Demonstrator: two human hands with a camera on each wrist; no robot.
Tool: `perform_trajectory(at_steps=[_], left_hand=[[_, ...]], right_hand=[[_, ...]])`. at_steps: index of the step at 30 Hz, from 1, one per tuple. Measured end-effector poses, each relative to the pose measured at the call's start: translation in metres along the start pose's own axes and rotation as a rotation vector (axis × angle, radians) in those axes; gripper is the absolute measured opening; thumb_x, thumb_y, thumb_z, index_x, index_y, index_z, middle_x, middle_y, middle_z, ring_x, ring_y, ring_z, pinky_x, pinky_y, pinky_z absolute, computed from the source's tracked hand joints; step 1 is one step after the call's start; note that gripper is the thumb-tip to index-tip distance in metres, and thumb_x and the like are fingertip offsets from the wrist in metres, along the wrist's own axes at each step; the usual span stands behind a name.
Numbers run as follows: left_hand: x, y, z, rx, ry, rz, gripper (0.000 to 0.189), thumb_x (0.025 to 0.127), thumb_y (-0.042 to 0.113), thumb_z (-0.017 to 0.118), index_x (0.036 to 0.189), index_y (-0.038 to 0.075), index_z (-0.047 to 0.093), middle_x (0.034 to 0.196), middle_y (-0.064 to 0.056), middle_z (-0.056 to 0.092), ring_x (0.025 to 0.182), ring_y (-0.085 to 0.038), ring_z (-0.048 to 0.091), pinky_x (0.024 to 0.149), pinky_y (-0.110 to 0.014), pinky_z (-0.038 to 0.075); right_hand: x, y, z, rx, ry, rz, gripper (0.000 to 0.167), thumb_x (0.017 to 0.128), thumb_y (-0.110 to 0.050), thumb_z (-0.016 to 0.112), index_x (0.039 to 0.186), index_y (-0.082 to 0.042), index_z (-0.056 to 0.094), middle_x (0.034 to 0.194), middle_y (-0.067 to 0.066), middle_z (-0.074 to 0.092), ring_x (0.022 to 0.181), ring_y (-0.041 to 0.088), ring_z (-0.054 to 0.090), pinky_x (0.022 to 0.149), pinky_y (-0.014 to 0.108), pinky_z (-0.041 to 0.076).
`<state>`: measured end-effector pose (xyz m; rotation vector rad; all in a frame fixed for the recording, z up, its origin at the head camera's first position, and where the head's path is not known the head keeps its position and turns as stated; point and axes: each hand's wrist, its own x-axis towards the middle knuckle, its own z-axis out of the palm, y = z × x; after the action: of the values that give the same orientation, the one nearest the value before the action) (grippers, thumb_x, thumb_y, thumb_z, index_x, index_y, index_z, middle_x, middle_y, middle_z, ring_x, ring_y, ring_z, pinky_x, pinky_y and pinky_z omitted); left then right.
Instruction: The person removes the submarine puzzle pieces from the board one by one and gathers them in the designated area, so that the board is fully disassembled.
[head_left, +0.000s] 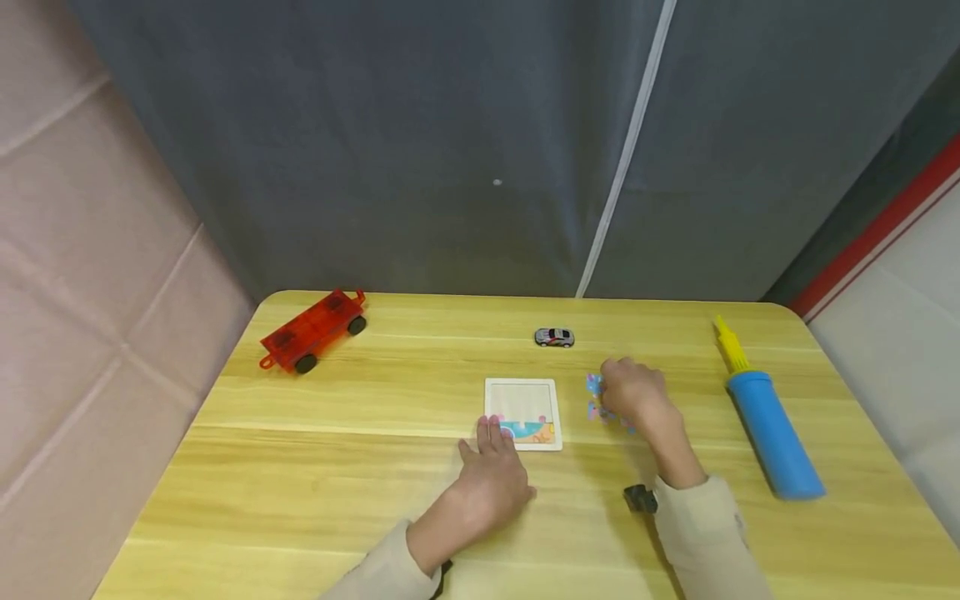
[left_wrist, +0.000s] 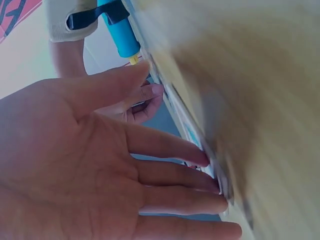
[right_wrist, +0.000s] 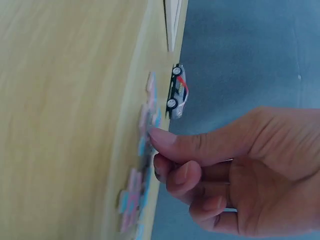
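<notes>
My left hand (head_left: 491, 483) rests with straight fingers on the lower left edge of a white-framed jigsaw board (head_left: 522, 392). A printed strip in blue and orange fills the board's lower part; the upper part is plain. In the left wrist view my left hand (left_wrist: 100, 160) shows its palm, fingertips at the board's edge. My right hand (head_left: 637, 396) is over a small group of pink and blue puzzle pieces (head_left: 594, 396), right of the board. In the right wrist view my right hand (right_wrist: 215, 165) has curled fingers, thumb and forefinger pinching at a blurred piece among the pieces (right_wrist: 131, 200).
A small silver toy car (head_left: 554, 337) stands behind the board. To the far left is a red toy wagon (head_left: 315, 329) with black wheels. A blue hand pump (head_left: 776, 433) with a yellow nozzle lies at the right. A grey curtain (head_left: 412, 150) hangs behind the wooden table (head_left: 300, 483).
</notes>
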<state>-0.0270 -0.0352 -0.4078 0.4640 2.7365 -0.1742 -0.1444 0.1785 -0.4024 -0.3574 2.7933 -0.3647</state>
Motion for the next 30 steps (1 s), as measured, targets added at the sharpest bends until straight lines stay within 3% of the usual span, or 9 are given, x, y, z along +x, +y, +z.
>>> perform_trajectory(at_steps=[6, 11, 14, 19, 21, 24, 30], left_hand=[[0.001, 0.000, 0.001, -0.001, 0.056, -0.010, 0.076, 0.107, 0.055, 0.065, 0.153, -0.005, 0.059, 0.165, -0.032, 0.047, 0.157, -0.047, 0.044, 0.112, -0.065, 0.054], [0.012, -0.001, 0.020, 0.038, 0.104, 0.090, 0.077, 0.111, 0.054, 0.059, 0.158, -0.007, 0.052, 0.169, -0.034, 0.040, 0.160, -0.049, 0.038, 0.118, -0.061, 0.050], [0.024, 0.000, 0.038, -0.027, 0.085, 0.141, 0.081, 0.112, 0.055, 0.055, 0.163, -0.008, 0.044, 0.174, -0.034, 0.031, 0.164, -0.048, 0.030, 0.124, -0.060, 0.043], [0.040, 0.001, 0.066, -0.076, 0.070, 0.164, 0.087, 0.111, 0.060, 0.053, 0.166, -0.006, 0.039, 0.176, -0.033, 0.025, 0.166, -0.047, 0.024, 0.126, -0.060, 0.039], [0.044, 0.002, 0.072, -0.028, 0.085, 0.159, 0.087, 0.111, 0.062, 0.052, 0.166, -0.004, 0.041, 0.176, -0.032, 0.028, 0.165, -0.047, 0.027, 0.124, -0.058, 0.043], [0.043, 0.004, 0.072, 0.007, 0.091, 0.146, 0.086, 0.111, 0.062, 0.052, 0.165, -0.004, 0.042, 0.175, -0.032, 0.031, 0.164, -0.047, 0.030, 0.123, -0.058, 0.045], [0.040, 0.004, 0.068, 0.017, 0.081, 0.153, 0.086, 0.111, 0.061, 0.052, 0.165, -0.005, 0.042, 0.175, -0.032, 0.030, 0.164, -0.048, 0.029, 0.121, -0.059, 0.045]], right_hand=[[-0.007, -0.012, -0.008, 0.091, 0.054, -0.137, 0.016, 0.102, 0.001, 0.063, 0.090, -0.004, 0.072, 0.086, 0.006, 0.068, 0.070, 0.016, 0.056, 0.062, 0.032, 0.046], [-0.002, -0.029, -0.005, 0.179, -0.074, -0.352, 0.014, 0.104, 0.000, 0.068, 0.093, -0.006, 0.073, 0.087, 0.002, 0.068, 0.073, 0.010, 0.056, 0.071, 0.029, 0.049], [0.001, -0.038, 0.002, 0.180, -0.148, -0.421, 0.013, 0.102, 0.002, 0.070, 0.093, -0.007, 0.073, 0.087, -0.001, 0.068, 0.077, 0.009, 0.052, 0.074, 0.026, 0.049], [0.000, -0.047, 0.010, 0.142, -0.169, -0.374, 0.016, 0.101, 0.004, 0.069, 0.091, -0.007, 0.072, 0.086, -0.001, 0.067, 0.077, 0.011, 0.053, 0.072, 0.026, 0.049], [0.000, -0.048, 0.012, 0.130, -0.161, -0.340, 0.016, 0.101, 0.003, 0.069, 0.090, -0.007, 0.071, 0.086, -0.001, 0.067, 0.077, 0.012, 0.054, 0.071, 0.027, 0.049], [0.000, -0.049, 0.014, 0.119, -0.157, -0.304, 0.016, 0.101, 0.001, 0.070, 0.088, -0.009, 0.071, 0.087, 0.000, 0.066, 0.079, 0.013, 0.055, 0.070, 0.028, 0.050], [0.001, -0.048, 0.015, 0.127, -0.173, -0.313, 0.015, 0.100, 0.001, 0.070, 0.088, -0.008, 0.070, 0.087, 0.000, 0.066, 0.078, 0.013, 0.055, 0.069, 0.026, 0.050]])
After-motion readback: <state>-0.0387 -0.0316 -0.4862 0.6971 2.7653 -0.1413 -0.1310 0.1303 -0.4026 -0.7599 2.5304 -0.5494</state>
